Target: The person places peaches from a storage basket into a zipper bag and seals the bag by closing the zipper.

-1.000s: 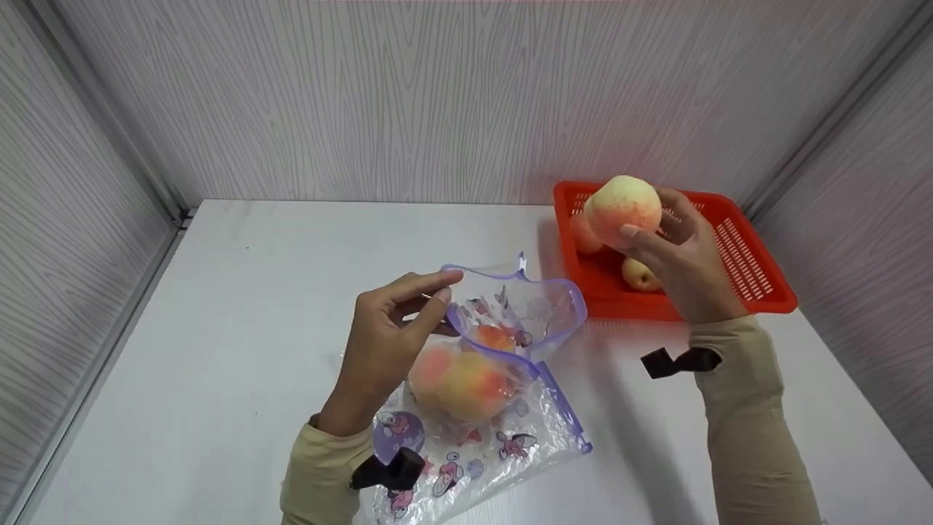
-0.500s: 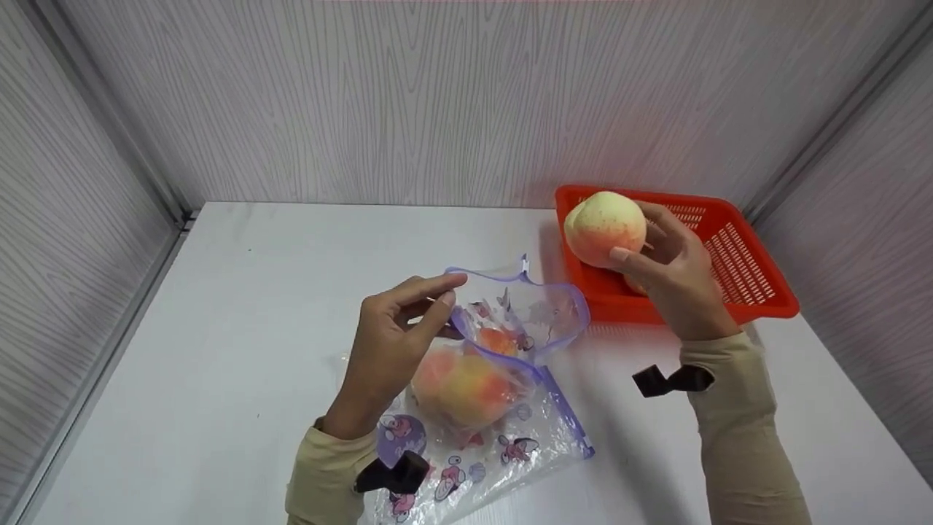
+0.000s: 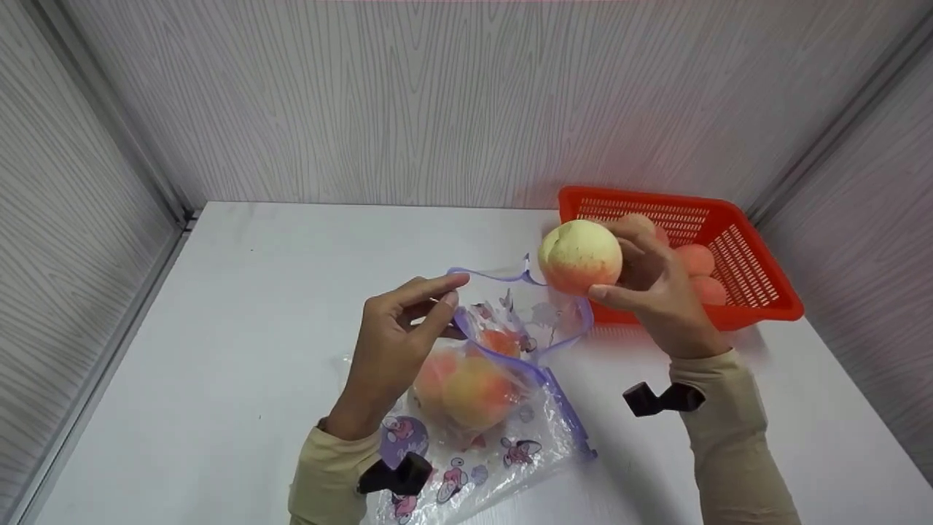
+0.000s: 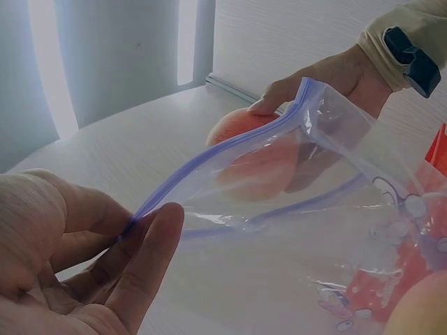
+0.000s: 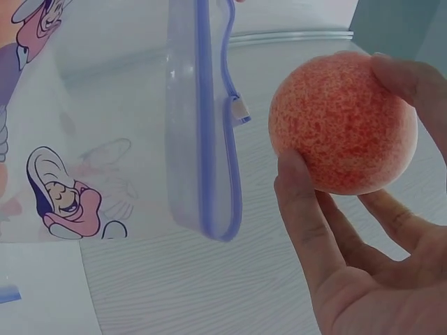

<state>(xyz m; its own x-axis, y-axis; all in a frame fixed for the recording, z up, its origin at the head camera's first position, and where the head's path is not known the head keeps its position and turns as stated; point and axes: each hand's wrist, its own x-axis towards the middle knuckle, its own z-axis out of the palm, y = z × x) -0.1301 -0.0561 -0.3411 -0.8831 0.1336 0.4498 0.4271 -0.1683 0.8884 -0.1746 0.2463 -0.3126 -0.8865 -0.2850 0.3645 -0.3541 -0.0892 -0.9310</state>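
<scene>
My left hand (image 3: 399,339) pinches the purple-edged rim of a clear zip bag (image 3: 543,310) between thumb and fingers, and the bag's mouth gapes. Inside the bag sit several peaches (image 3: 477,394), seen through the plastic. My right hand (image 3: 667,299) grips a yellow-and-red peach (image 3: 581,257) just beyond the bag's mouth, at the basket's near left side. In the right wrist view, the peach (image 5: 342,125) is held by thumb and fingertips, apart from the bag's zip edge (image 5: 204,118). Through the plastic, the left wrist view shows part of that peach (image 4: 255,157).
A red perforated basket (image 3: 736,317) stands at the back right with several peaches (image 3: 694,259) in it. Beneath the filled bag lies a flat printed zip bag (image 3: 503,474) with a purple zip (image 3: 572,415). Pale wood-grain walls (image 3: 408,102) enclose the white table (image 3: 240,328).
My right hand has carried the peach down and left from over the basket toward the bag's mouth, uncovering peaches in the basket. The left hand keeps its pinch, almost unmoved.
</scene>
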